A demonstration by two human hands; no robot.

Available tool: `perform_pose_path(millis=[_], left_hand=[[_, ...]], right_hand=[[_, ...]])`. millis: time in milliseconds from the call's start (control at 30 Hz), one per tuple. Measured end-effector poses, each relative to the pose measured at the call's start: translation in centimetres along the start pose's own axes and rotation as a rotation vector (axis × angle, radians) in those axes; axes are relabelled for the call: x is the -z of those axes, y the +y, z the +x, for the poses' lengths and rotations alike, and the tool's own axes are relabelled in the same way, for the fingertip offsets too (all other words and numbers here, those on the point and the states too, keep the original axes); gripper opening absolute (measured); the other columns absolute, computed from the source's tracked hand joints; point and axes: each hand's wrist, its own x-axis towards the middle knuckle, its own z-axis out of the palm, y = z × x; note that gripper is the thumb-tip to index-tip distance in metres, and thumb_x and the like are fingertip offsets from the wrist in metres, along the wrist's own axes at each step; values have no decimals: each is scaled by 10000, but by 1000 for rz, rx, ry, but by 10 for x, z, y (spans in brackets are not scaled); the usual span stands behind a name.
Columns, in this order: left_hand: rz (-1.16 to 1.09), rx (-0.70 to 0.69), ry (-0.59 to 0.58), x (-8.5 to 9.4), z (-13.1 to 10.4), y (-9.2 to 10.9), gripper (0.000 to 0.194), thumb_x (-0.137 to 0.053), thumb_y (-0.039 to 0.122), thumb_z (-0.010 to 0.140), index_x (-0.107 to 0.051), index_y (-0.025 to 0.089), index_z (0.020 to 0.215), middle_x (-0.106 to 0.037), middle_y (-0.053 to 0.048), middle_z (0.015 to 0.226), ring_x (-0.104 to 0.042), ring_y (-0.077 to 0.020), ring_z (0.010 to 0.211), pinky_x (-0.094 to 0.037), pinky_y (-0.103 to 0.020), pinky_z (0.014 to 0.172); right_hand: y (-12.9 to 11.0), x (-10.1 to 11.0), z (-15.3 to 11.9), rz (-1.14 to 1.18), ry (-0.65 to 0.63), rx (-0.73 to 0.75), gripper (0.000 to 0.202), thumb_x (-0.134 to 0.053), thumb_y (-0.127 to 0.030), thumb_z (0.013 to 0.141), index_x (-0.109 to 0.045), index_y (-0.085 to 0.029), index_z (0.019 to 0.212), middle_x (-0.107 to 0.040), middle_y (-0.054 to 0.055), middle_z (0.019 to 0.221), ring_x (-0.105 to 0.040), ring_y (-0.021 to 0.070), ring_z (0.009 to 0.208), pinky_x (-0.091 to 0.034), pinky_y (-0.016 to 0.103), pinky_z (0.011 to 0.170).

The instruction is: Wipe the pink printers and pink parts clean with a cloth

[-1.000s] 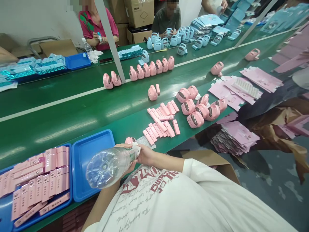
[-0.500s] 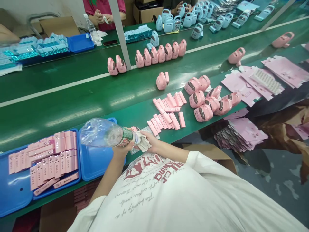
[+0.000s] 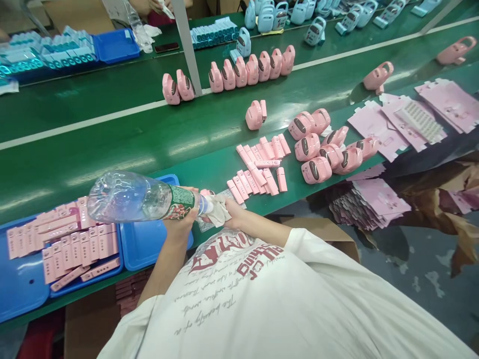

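Bottle (image 3: 125, 197) is left of centre in the frame, lying near level: base pointing left, neck pointing right. My left hand (image 3: 182, 219) is wrapped round it at the green label (image 3: 180, 202), close to the neck. My right hand (image 3: 235, 215) is gripping a white cloth (image 3: 219, 212), bunched against the neck. Exact finger placement under the cloth is hidden, and so is the mouth; can't tell if a cap is on.

Handling: clear thin plastic, so I'd call it soft-walled and easy to dent, not brittle. Fill level is hard to read through the glare; looks mostly empty, so probably light. If there's liquid in it, the base end would be nose-heavy, since my hold is well toward the neck. Bare wall probably slick, worse if wet. Best hold: label band or the stiffer neck, light squeeze. Cloth looks limp and near weightless; pinch it anywhere.

Around it: bottle base overlaps the pink sticks (image 3: 84, 247) at lower left in this view, blue tray (image 3: 140, 249) below the bottle, a clear sheet (image 3: 205, 226) under the cloth.
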Motion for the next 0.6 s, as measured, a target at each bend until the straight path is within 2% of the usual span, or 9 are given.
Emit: perform_pose_path(millis=[67, 167, 300, 400, 500, 600], left_hand=[[-71, 25, 103, -2, 3, 4, 557, -563, 610, 750, -528, 257, 1179, -647, -74, 1052, -654, -247, 916, -570, -404, 748], [-128, 44, 136, -3, 6, 8, 507, -606, 599, 720, -565, 253, 1087, -650, -61, 969, -652, -219, 817, -568, -383, 713], [-232, 55, 166, -2, 9, 8, 417, -654, 537, 706, -572, 289, 1032, -640, -41, 975, -648, -220, 877, -567, -398, 778], [-227, 78, 153, -4, 7, 5, 485, -639, 587, 694, -551, 306, 1079, -619, -58, 1066, -643, -243, 944, -560, -439, 837], [-210, 128, 97, -11, 1, -1, 624, -590, 673, 691, -480, 318, 1193, -581, -88, 1186, -605, -279, 1079, -528, -475, 917], [-164, 181, -3, -18, -5, -11, 724, -592, 684, 696, -407, 303, 1282, -561, -111, 1246, -542, -302, 1189, -488, -494, 972]], right_hand=[[-1, -2, 1, 4, -9, 0, 270, -408, -309, 868, -561, -167, 1039, -696, 56, 835, -655, 210, 754, -568, 426, 752], [-3, -8, 0, 53, 5, -25, 288, -384, -306, 884, -549, -170, 1078, -696, 52, 859, -657, 209, 761, -568, 431, 755], [-5, -10, -2, 59, 22, -39, 305, -331, -293, 916, -541, -168, 1098, -695, 55, 863, -664, 203, 748, -569, 428, 741], [-3, -6, -1, -47, 56, -19, 272, -350, -293, 930, -560, -155, 1035, -687, 49, 777, -643, 174, 640, -571, 358, 651], [-2, 1, 2, -229, 145, 75, 211, -419, -296, 928, -568, -154, 882, -609, -4, 582, -543, 111, 458, -487, 218, 464], [-15, 10, -4, -387, 270, 313, 182, -533, -315, 870, -533, -176, 753, -499, -57, 469, -420, 66, 367, -353, 160, 359]])
